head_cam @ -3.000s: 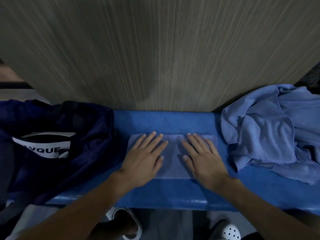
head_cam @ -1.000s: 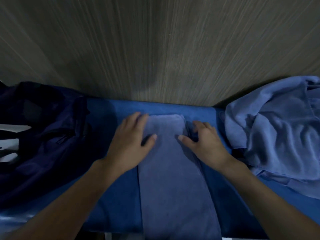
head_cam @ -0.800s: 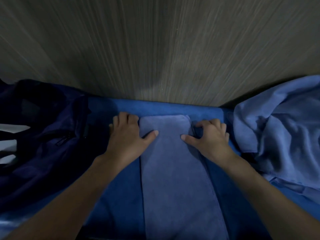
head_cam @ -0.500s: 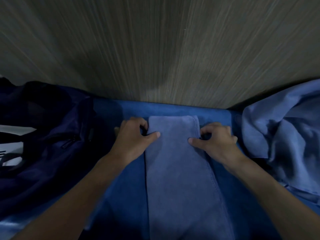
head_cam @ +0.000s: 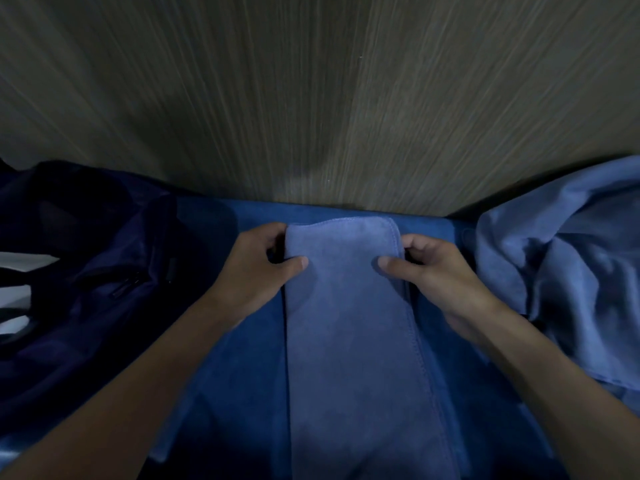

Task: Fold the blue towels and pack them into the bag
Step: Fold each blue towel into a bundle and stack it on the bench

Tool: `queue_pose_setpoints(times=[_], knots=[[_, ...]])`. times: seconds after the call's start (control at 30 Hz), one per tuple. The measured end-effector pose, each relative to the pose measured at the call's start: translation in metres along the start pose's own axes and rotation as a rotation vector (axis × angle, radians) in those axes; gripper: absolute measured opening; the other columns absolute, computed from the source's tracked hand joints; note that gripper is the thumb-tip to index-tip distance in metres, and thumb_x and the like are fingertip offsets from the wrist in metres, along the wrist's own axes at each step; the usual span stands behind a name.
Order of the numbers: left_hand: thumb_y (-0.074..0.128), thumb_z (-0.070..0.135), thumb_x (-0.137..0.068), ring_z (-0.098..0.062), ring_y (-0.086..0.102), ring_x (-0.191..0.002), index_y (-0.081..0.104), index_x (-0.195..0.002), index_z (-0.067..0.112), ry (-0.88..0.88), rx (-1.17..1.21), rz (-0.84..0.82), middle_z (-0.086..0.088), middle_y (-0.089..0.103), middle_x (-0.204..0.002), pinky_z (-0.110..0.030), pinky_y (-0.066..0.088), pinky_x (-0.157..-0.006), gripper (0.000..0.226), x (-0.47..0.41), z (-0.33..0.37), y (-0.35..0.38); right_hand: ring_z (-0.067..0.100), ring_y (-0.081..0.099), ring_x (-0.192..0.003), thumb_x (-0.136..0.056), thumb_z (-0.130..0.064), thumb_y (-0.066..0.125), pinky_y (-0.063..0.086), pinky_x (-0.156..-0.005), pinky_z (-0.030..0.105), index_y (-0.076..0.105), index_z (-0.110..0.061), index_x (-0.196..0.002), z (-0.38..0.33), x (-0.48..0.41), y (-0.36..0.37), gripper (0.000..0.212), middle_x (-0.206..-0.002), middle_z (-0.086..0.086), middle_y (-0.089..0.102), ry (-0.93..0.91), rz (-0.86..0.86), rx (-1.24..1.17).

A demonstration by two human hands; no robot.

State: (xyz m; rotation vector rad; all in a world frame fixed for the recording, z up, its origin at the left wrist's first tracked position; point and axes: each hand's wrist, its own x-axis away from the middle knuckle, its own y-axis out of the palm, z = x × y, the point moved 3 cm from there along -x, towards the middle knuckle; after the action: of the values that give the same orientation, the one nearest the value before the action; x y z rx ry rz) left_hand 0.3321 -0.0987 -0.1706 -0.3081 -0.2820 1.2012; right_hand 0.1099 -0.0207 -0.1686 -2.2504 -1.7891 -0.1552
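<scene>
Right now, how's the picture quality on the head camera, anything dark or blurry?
Head view: dim overall; the bag sinks into shadow; the wood panel looks streaked, grain or blur unclear; the folded towel, left hand and right hand read fairly sharp; wide-angle lens bows the panel's lower edge.

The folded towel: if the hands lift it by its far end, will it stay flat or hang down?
Probably it hangs: the folded towel is soft cloth, like the crumpled pile beside it. Likely light, since the left hand and right hand pinch only its far corners. Its layers may slip apart; nothing visibly binds them.
</scene>
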Motion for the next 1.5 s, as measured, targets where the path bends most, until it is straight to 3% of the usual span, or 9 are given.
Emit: queue_pose_setpoints(times=[0.33, 0.53, 0.63, 0.9, 1.07, 1.17, 1.3, 1.4, 1.5], knots=[[0.068, -0.014, -0.079, -0.008, 0.069, -0.095, 0.069, -0.083, 0.017, 0.264, 0.066, -0.091, 0.002, 0.074, -0.095, -0.018, 0.052, -0.082, 0.031, 0.014, 0.012, 0.001, 0.008, 0.065, -0.074, -0.08, 0.014, 0.065, 0.052, -0.068, 0.022, 0.065, -0.012, -0.079, 0.001, 0.006, -0.009, 0.026, -0.077, -0.004, 0.071, -0.21, 0.01, 0.023], [0.072, -0.014, -0.076, -0.006, 0.063, -0.107, 0.067, -0.082, 0.014, 0.363, -0.055, -0.193, 0.002, 0.068, -0.11, -0.013, 0.044, -0.089, 0.029, 0.033, 0.009, 0.0, 0.011, 0.048, -0.11, -0.075, -0.024, 0.068, 0.04, -0.092, 0.046, 0.06, -0.034, -0.086, 0.01, 0.033, -0.022, 0.017, -0.11, -0.019, 0.053, -0.59, 0.05, 0.72], [0.077, -0.007, -0.075, -0.01, 0.059, -0.115, 0.069, -0.082, 0.018, 0.373, -0.147, -0.2, 0.007, 0.064, -0.117, -0.017, 0.044, -0.093, 0.028, 0.041, 0.001, 0.0, 0.012, 0.041, -0.116, -0.075, -0.018, 0.074, 0.035, -0.087, 0.045, 0.06, -0.033, -0.087, 0.008, 0.045, -0.022, 0.024, -0.12, -0.008, 0.051, -0.639, 0.056, 0.839], [0.061, -0.008, -0.08, 0.004, 0.043, -0.13, 0.07, -0.083, 0.029, 0.37, -0.332, -0.263, 0.009, 0.057, -0.132, -0.013, 0.032, -0.106, 0.038, 0.044, -0.015, 0.002, 0.024, 0.042, -0.122, -0.078, -0.014, 0.057, 0.04, -0.094, 0.055, 0.073, -0.029, -0.089, 0.016, 0.048, -0.022, 0.024, -0.132, -0.001, 0.053, -0.518, -0.086, 0.936], [0.05, 0.044, -0.074, 0.008, 0.042, -0.128, 0.059, -0.078, 0.04, 0.258, -0.371, -0.243, 0.025, 0.055, -0.123, -0.026, 0.028, -0.11, 0.01, 0.042, -0.015, 0.005, 0.012, 0.052, -0.115, -0.082, -0.048, 0.047, 0.043, -0.096, 0.05, 0.064, -0.038, -0.084, 0.013, 0.042, -0.022, 0.02, -0.117, -0.016, 0.06, -0.424, -0.034, 0.772], [0.06, 0.057, -0.075, 0.014, 0.034, -0.12, 0.047, -0.093, 0.039, 0.274, -0.493, -0.218, 0.031, 0.047, -0.118, -0.02, 0.018, -0.104, 0.028, 0.044, -0.018, 0.006, 0.012, 0.053, -0.104, -0.073, -0.064, 0.057, 0.045, -0.092, 0.044, 0.048, -0.041, -0.096, 0.018, 0.037, -0.024, 0.034, -0.108, -0.012, 0.059, -0.301, -0.075, 0.782], [0.054, 0.068, -0.076, 0.005, 0.019, -0.117, 0.035, -0.134, 0.037, 0.18, -0.61, -0.281, 0.026, 0.033, -0.124, -0.026, 0.013, -0.098, 0.068, 0.04, -0.019, 0.004, 0.015, 0.045, -0.12, -0.08, -0.044, 0.07, 0.037, -0.106, 0.041, 0.042, -0.033, -0.134, 0.017, 0.035, -0.026, 0.062, -0.116, -0.016, 0.046, -0.227, -0.108, 0.834], [0.038, 0.079, -0.062, 0.001, 0.022, -0.112, 0.044, -0.116, 0.04, 0.14, -0.669, -0.306, 0.022, 0.029, -0.117, -0.026, 0.015, -0.094, 0.067, 0.036, -0.02, 0.003, 0.015, 0.041, -0.124, -0.085, -0.038, 0.069, 0.032, -0.11, 0.041, 0.043, -0.025, -0.141, 0.016, 0.032, -0.024, 0.063, -0.115, -0.017, 0.041, -0.211, -0.107, 0.886], [0.055, 0.073, -0.062, 0.002, 0.031, -0.1, 0.046, -0.092, 0.039, 0.113, -0.586, -0.281, 0.023, 0.04, -0.104, -0.024, 0.016, -0.086, 0.045, 0.033, -0.015, 0.004, 0.013, 0.048, -0.109, -0.082, -0.036, 0.072, 0.037, -0.102, 0.046, 0.058, -0.037, -0.107, 0.017, 0.028, -0.025, 0.029, -0.1, -0.025, 0.051, -0.234, -0.135, 0.803]])
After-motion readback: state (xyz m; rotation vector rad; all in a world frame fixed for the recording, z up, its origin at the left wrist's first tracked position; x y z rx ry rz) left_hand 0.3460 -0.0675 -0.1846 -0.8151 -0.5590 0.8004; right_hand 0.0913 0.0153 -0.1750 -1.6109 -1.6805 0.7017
